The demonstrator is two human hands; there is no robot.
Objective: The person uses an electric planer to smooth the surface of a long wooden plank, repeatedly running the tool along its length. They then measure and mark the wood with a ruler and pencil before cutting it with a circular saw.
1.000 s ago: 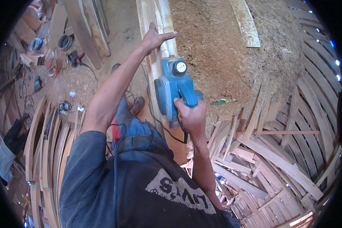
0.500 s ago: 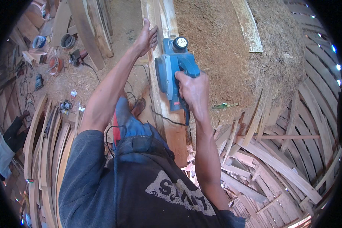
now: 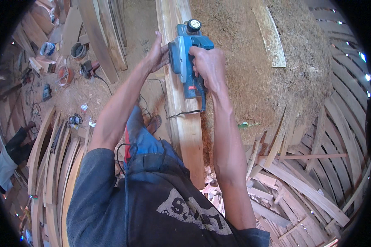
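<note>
A blue electric hand planer (image 3: 186, 61) with a black-and-white front knob rests on a long pale timber beam (image 3: 192, 144). My right hand (image 3: 210, 66) is closed around its rear handle. My left hand (image 3: 156, 56) is at the beam's left edge, right beside the planer's round side cover. Its thumb points up, apart from the fingers, whose tips are partly hidden near the cover; whether they touch it I cannot tell. A dark power cord (image 3: 185, 113) comes off the planer's back end and crosses the beam to the left.
Curved planks (image 3: 49, 164) stand at the left, with more boards (image 3: 101, 37) at the upper left. Buckets (image 3: 78, 50) and power tools (image 3: 88, 68) lie on the dusty floor. Wood shavings (image 3: 235, 66) cover the ground at right, beyond scrap timber (image 3: 301, 193). Another person (image 3: 12, 160) is at far left.
The planer has slid forward along the beam with my right hand on it, its cord trailing. My left hand has shifted slightly back and is now beside the planer's side cover.
</note>
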